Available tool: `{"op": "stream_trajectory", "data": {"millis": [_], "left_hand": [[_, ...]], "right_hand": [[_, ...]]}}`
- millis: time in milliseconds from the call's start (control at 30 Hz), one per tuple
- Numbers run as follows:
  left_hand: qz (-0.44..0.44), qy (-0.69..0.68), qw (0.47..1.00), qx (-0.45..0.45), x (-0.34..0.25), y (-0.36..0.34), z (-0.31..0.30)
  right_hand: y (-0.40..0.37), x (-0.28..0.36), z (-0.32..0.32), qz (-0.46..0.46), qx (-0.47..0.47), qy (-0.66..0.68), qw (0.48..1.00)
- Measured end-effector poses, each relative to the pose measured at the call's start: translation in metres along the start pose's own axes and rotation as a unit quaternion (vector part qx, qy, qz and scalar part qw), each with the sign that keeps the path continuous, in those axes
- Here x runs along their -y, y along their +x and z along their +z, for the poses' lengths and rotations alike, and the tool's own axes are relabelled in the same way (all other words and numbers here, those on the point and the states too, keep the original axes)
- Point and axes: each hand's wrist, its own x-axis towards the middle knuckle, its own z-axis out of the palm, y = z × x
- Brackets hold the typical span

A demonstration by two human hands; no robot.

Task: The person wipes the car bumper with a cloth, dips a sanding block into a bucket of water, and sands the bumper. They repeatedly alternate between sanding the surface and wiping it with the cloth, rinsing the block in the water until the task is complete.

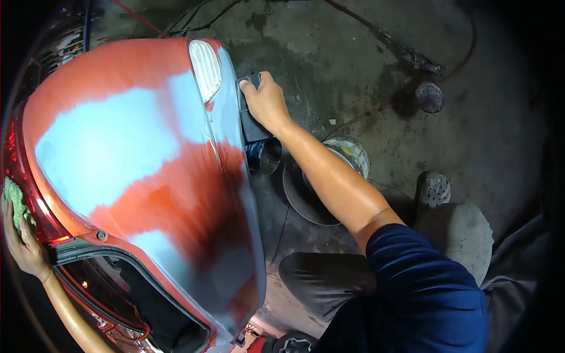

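A car's rear bodywork is in front of me, orange-red with pale blue-grey patches. At the far left my left hand has its fingers around a green, rough-textured sponge or cloth, against the red tail light. Across the body, my right hand grips a small dark block at the bumper's lower edge, beside a whitish lamp panel. The block's working face is hidden. Below that hand, a round exhaust pipe sticks out.
Under my right forearm stand a paint-stained bucket and a dark round basin. A round-headed tool and hoses lie on the concrete floor. My perforated shoe is at the right. An open hatch or window frame is lower left.
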Motion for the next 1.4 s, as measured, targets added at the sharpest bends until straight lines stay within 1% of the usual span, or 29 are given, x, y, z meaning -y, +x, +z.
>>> {"op": "stream_trajectory", "data": {"millis": [33,100,133,167,233,300,367,400,433,467,533,567,633,667,700,767,800,833,933,967,1000,1033,1133,1167,1200,1267,1300,1333,1400], "left_hand": [[0.059,0.017,0.998,0.012,0.008,0.003,-0.002],[0.053,-0.017,0.992,0.115,0.007,0.016,-0.015],[0.029,-0.009,0.994,0.109,0.0,0.016,-0.012],[0.004,-0.002,0.995,0.102,-0.007,0.016,-0.01],[-0.092,0.077,0.991,-0.054,-0.025,0.0,0.008],[-0.126,-0.013,0.989,0.074,-0.026,0.013,-0.007],[-0.078,-0.033,0.99,0.116,-0.017,0.016,-0.011],[-0.011,-0.013,0.995,0.099,-0.007,0.015,-0.006],[0.057,0.005,0.995,0.079,0.0,0.015,-0.003],[0.023,0.016,0.998,0.051,-0.001,0.009,-0.004],[-0.05,0.043,0.998,-0.012,-0.024,0.007,0.005],[-0.048,0.052,0.997,-0.016,-0.023,0.006,0.004],[-0.045,0.066,0.997,-0.021,-0.028,0.008,0.008],[-0.192,0.051,0.98,0.012,-0.038,0.015,0.006],[-0.333,0.04,0.941,0.039,-0.06,0.037,0.004],[-0.321,0.013,0.946,0.046,-0.056,0.042,0.003],[-0.164,-0.006,0.985,0.043,-0.03,0.026,0.003],[-0.003,-0.025,0.999,0.039,-0.021,0.022,0.005],[-0.087,-0.034,0.989,0.116,-0.034,0.026,-0.006],[-0.105,-0.042,0.991,0.07,-0.036,0.023,-0.002],[-0.122,-0.05,0.991,0.022,-0.039,0.018,0.005],[-0.14,-0.06,0.988,-0.025,-0.04,0.015,0.009],[-0.095,-0.064,0.993,0.031,-0.033,0.016,0.005],[-0.227,-0.053,0.972,0.019,-0.042,0.02,0.005],[-0.355,-0.039,0.934,0.001,-0.064,0.035,0.009],[-0.368,-0.041,0.929,-0.013,-0.065,0.036,0.01],[-0.255,-0.055,0.965,-0.008,-0.047,0.019,0.009],[-0.136,-0.068,0.988,-0.001,-0.036,0.012,0.009],[-0.075,-0.047,0.994,0.061,-0.022,0.015,0.001]], "right_hand": [[0.0,0.003,-0.002,-0.009,0.002,0.014,1.0],[0.025,0.003,0.001,-0.05,-0.031,0.008,0.998],[0.032,0.002,0.004,-0.066,-0.047,0.005,0.997],[0.033,0.0,0.006,-0.045,-0.055,0.015,0.997],[0.013,-0.011,0.007,-0.047,-0.041,0.014,0.998],[0.001,-0.012,0.002,-0.027,-0.012,0.045,0.999],[0.03,-0.005,0.006,-0.07,-0.041,0.022,0.996],[0.03,-0.004,0.005,-0.08,-0.054,0.009,0.995],[0.027,-0.001,0.003,-0.041,-0.042,0.025,0.998],[0.017,0.002,0.0,-0.032,-0.033,0.029,0.999],[-0.003,0.0,-0.002,-0.026,-0.014,0.034,0.999],[0.002,-0.002,0.0,-0.042,-0.022,0.01,0.999],[0.024,-0.003,0.005,-0.055,-0.046,0.013,0.997],[0.024,-0.007,0.007,-0.056,-0.057,0.016,0.997],[0.021,-0.008,0.007,-0.042,-0.056,0.032,0.997],[0.009,0.002,0.001,-0.025,-0.03,0.032,0.999],[0.002,0.004,-0.001,-0.009,-0.014,0.031,0.999],[0.009,0.001,0.003,-0.039,-0.047,0.026,0.998],[0.022,0.0,0.004,-0.025,-0.048,0.033,0.998],[0.012,-0.001,0.003,-0.028,-0.049,0.028,0.998],[0.001,0.001,-0.001,-0.013,-0.02,0.025,0.999],[0.004,-0.003,0.0,-0.023,-0.024,0.02,0.999],[0.024,-0.004,0.006,-0.043,-0.046,0.0,0.998],[0.029,-0.005,0.008,-0.048,-0.056,-0.008,0.997],[0.023,-0.006,0.005,-0.039,-0.04,0.005,0.998],[-0.005,-0.008,-0.001,-0.019,-0.007,0.03,0.999],[-0.013,-0.006,-0.007,0.0,0.012,0.035,0.999],[-0.015,-0.004,-0.012,0.004,0.009,0.052,0.999],[-0.018,-0.006,-0.018,0.017,0.002,0.09,0.996]]}}
